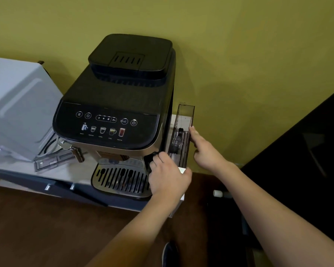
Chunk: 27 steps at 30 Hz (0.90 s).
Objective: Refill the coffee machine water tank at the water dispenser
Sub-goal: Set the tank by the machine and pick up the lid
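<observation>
A: Centre of frame?
B: Coffee machine [116, 105] on the counter [81, 172], against the wall [239, 45]. Drip tray [121, 180] at its lower front.
A: Right of it?
B: Water tank [182, 132], upright, touching the machine's right side. Left hand [168, 178] at the tank's lower left, right hand [202, 149] on its right edge.
A: Left of frame?
B: Box appliance [17, 106] on the same counter, loose tray [52, 160] before it, beside the machine.

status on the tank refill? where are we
Early. Done: nothing that shows; the water tank sits at the right side of the coffee machine, upright and open-topped, and I can't tell whether it holds water. In hand: the right hand touches the tank's outer wall, and the left hand is at its front lower end. Left: lift it clear, fill it at the dispenser (not in view), refit it.
</observation>
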Each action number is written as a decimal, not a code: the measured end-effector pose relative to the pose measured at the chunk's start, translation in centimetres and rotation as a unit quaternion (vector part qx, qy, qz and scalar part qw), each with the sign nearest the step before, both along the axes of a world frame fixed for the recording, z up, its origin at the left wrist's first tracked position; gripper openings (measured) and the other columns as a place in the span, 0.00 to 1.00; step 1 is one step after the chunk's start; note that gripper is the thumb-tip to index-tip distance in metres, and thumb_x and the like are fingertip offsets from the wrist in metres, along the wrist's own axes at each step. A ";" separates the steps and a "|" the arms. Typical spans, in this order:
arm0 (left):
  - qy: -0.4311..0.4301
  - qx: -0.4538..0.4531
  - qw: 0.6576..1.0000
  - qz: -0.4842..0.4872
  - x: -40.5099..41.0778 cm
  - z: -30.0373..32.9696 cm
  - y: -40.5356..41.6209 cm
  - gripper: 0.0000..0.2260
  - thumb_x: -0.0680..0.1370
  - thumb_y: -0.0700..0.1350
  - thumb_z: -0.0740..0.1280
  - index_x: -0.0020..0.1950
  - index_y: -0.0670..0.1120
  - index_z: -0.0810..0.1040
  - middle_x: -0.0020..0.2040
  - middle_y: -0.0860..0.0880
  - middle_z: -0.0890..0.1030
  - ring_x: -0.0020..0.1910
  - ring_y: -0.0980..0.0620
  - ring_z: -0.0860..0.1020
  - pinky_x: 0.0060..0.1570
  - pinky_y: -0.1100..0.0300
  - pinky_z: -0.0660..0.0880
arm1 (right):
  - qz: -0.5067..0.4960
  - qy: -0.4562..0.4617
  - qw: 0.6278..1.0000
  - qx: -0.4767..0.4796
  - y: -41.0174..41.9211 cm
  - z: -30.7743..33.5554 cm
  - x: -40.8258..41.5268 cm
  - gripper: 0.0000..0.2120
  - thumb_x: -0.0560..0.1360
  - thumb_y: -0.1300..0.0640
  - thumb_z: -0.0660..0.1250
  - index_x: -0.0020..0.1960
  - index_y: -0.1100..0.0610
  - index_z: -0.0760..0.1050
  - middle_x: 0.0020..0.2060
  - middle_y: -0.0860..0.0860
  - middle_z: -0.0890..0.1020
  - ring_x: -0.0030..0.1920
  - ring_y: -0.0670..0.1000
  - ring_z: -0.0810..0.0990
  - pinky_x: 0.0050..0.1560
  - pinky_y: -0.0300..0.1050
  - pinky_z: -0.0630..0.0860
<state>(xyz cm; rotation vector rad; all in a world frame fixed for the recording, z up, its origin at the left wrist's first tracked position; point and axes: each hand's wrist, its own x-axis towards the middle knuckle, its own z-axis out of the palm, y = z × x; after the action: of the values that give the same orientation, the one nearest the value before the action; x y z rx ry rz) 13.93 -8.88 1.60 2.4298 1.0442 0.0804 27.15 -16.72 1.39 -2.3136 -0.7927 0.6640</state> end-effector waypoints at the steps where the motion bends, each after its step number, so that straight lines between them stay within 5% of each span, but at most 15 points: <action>1: 0.005 -0.012 1.000 -0.003 0.0 0.0 0.1 0.35 0.71 0.65 0.68 0.66 0.44 0.63 0.64 0.45 0.70 0.63 0.45 0.70 0.54 0.51 0.75 | -0.010 0.013 1.000 0.009 -0.1 0.0 -0.2 0.45 0.71 0.78 0.53 0.81 0.51 0.47 0.81 0.50 0.52 0.80 0.49 0.54 0.74 0.37 0.55; 5: -0.005 -0.047 0.997 -0.066 -2.0 0.6 1.3 0.36 0.73 0.68 0.63 0.71 0.45 0.63 0.67 0.46 0.67 0.66 0.46 0.68 0.61 0.51 0.70 | -0.097 -0.020 0.994 0.047 -0.4 1.2 -2.5 0.37 0.75 0.72 0.57 0.80 0.52 0.53 0.80 0.51 0.59 0.79 0.50 0.59 0.78 0.47 0.57; 9: -0.032 -0.096 0.978 -0.182 -6.9 1.8 6.1 0.22 0.79 0.58 0.63 0.70 0.51 0.70 0.65 0.52 0.72 0.63 0.53 0.71 0.60 0.57 0.70 | -0.188 -0.169 0.958 0.138 0.5 2.7 -9.4 0.24 0.80 0.61 0.60 0.75 0.58 0.64 0.71 0.52 0.71 0.72 0.49 0.67 0.73 0.44 0.63; 14: 0.019 -0.076 0.980 -0.182 -12.6 1.2 16.8 0.12 0.80 0.47 0.64 0.62 0.48 0.76 0.57 0.50 0.78 0.53 0.53 0.77 0.54 0.57 0.74 | -0.034 -0.235 0.959 0.152 5.3 1.1 -18.2 0.15 0.79 0.57 0.60 0.63 0.59 0.76 0.57 0.54 0.80 0.60 0.51 0.77 0.63 0.47 0.75; 21: 0.054 -0.025 0.991 -0.117 -19.0 1.1 32.5 0.05 0.76 0.44 0.65 0.41 0.52 0.75 0.36 0.51 0.78 0.39 0.48 0.78 0.39 0.55 0.73 | 0.150 -0.148 0.975 0.067 19.9 -0.7 -24.1 0.13 0.80 0.57 0.61 0.63 0.53 0.75 0.59 0.48 0.78 0.61 0.47 0.74 0.64 0.40 0.70; 23: 0.058 -0.010 0.993 -0.102 -19.9 0.1 36.7 0.02 0.75 0.44 0.66 0.46 0.51 0.77 0.43 0.49 0.79 0.43 0.46 0.78 0.42 0.54 0.74 | 0.108 -0.059 0.990 0.074 24.6 -2.1 -24.7 0.12 0.81 0.57 0.60 0.63 0.54 0.76 0.58 0.48 0.78 0.60 0.47 0.75 0.61 0.38 0.70; 27: 0.107 0.023 0.987 -0.115 -19.6 -3.0 42.8 0.18 0.75 0.43 0.68 0.64 0.44 0.76 0.59 0.42 0.76 0.56 0.41 0.77 0.55 0.50 0.75 | -0.068 0.145 0.986 0.046 32.1 -5.8 -24.9 0.12 0.82 0.54 0.61 0.60 0.57 0.78 0.55 0.53 0.81 0.54 0.53 0.79 0.54 0.45 0.74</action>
<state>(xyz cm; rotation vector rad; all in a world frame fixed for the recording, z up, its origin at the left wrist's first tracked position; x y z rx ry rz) -5.70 33.95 -1.38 2.6280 0.8478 -0.2410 2.25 15.35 -4.36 -2.1015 -0.5159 0.8599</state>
